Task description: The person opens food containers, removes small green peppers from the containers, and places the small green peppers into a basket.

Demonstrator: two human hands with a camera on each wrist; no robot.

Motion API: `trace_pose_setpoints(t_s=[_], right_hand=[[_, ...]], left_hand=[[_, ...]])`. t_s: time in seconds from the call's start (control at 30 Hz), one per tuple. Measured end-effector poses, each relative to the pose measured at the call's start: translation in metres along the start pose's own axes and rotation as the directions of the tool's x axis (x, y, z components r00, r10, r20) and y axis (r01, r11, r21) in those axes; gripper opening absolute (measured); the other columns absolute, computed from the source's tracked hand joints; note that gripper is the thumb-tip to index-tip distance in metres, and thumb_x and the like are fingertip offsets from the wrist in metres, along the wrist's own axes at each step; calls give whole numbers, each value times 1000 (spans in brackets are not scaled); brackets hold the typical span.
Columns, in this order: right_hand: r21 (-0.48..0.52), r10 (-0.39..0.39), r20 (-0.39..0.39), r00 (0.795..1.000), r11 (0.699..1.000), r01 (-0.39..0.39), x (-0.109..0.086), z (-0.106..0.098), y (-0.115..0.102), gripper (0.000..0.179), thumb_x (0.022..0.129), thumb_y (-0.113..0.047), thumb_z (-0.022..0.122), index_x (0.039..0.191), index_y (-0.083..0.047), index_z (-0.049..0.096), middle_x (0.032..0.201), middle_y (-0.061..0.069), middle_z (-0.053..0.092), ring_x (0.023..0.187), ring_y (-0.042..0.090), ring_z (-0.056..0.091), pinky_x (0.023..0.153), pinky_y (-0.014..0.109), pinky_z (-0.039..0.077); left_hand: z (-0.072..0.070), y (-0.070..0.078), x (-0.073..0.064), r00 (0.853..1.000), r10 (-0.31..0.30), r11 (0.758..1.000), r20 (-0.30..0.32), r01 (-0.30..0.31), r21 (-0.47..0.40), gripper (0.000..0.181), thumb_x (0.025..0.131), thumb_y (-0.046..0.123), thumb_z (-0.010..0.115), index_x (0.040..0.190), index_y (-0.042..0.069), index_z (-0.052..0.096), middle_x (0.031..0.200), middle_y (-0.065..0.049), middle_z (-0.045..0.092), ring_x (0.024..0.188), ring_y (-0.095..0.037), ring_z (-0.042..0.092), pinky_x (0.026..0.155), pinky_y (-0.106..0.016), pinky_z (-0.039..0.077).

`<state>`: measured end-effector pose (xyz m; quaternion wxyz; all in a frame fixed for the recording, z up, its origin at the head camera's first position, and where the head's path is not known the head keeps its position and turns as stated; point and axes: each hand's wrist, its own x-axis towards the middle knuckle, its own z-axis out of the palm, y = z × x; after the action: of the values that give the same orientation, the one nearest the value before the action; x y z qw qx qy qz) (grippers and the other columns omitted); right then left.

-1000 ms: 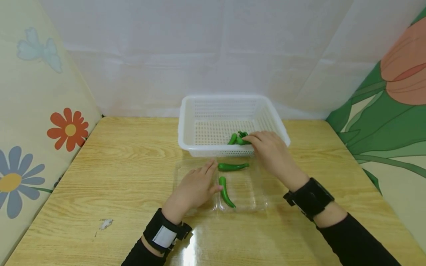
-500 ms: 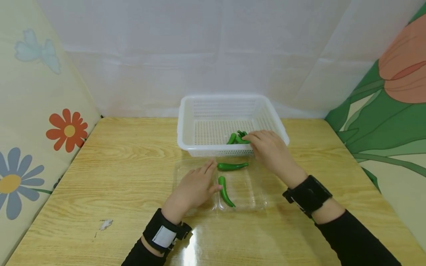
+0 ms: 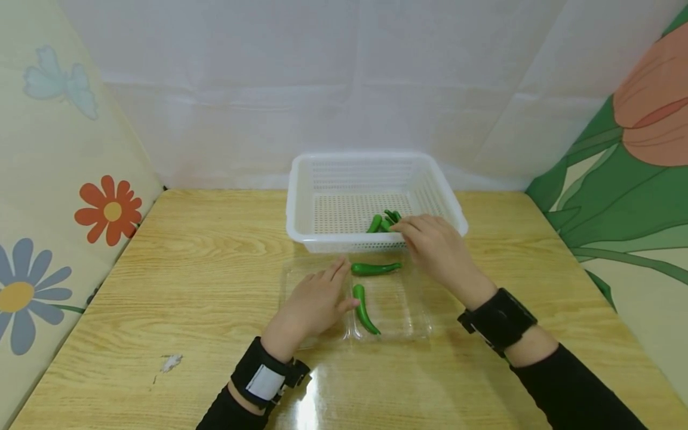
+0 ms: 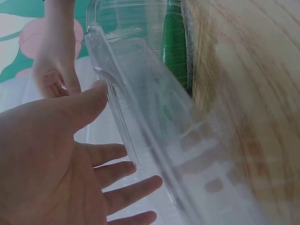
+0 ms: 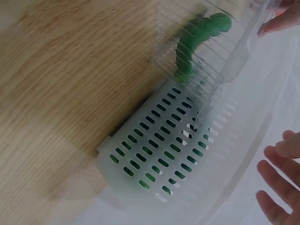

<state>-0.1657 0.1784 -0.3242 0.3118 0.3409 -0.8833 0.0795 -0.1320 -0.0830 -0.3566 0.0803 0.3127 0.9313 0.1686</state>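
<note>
Two green chili peppers lie in the right half of a clear plastic clamshell box (image 3: 395, 304): one pepper (image 3: 375, 269) sideways at the back, one curved pepper (image 3: 364, 310) in front. My left hand (image 3: 317, 301) rests over the box's left half, fingers extended, thumb beside the curved pepper; the left wrist view shows its fingertips at the clear rim. My right hand (image 3: 435, 248) reaches over the near rim of a white perforated basket (image 3: 349, 239), fingertips right at several more green peppers (image 3: 374, 224). In the right wrist view its bent fingers (image 5: 276, 180) are spread, with no pepper showing between them.
The basket stands at the back of the wooden table (image 3: 215, 257), before a white cloth (image 3: 258, 119). Flower-patterned panels (image 3: 113, 210) flank both sides. The clear box sits directly in front of the basket.
My right hand has drawn slightly down and its fingertips have shifted among the basket's peppers. My left hand and the two peppers in the clear box have stayed put.
</note>
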Motion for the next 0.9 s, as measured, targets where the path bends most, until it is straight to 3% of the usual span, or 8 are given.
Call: trace_pose_setpoints(t_s=[0.27, 0.47, 0.9], right_hand=[[8, -59, -19, 998, 998, 60, -6, 2, -3, 38, 74, 17, 74, 109, 2, 69, 104, 17, 69, 93, 34, 65, 85, 48, 55], [28, -128, -37, 991, 991, 130, -10, 3, -6, 36, 74, 11, 77, 108, 1, 71, 102, 13, 70, 91, 32, 66, 76, 44, 57], [73, -229, 129, 965, 972, 221, -21, 9, -13, 25, 84, -4, 73, 109, -6, 71, 105, 7, 71, 99, 26, 66, 88, 42, 55]], left_hand=[[1, 0, 0, 1000, -2, 1000, 2, 2, 0, 77, 99, 50, 52, 156, 4, 27, 162, -13, 21, 140, -34, 37, 115, -51, 31], [1, -1, 0, 1000, -2, 1000, -6, 2, 2, 77, 99, 50, 52, 156, 4, 28, 162, -13, 22, 139, -35, 39, 114, -52, 32], [2, -1, 0, 1000, 3, 1000, -14, -3, 11, 77, 99, 50, 52, 156, 5, 27, 162, -13, 23, 139, -34, 39, 114, -51, 33]])
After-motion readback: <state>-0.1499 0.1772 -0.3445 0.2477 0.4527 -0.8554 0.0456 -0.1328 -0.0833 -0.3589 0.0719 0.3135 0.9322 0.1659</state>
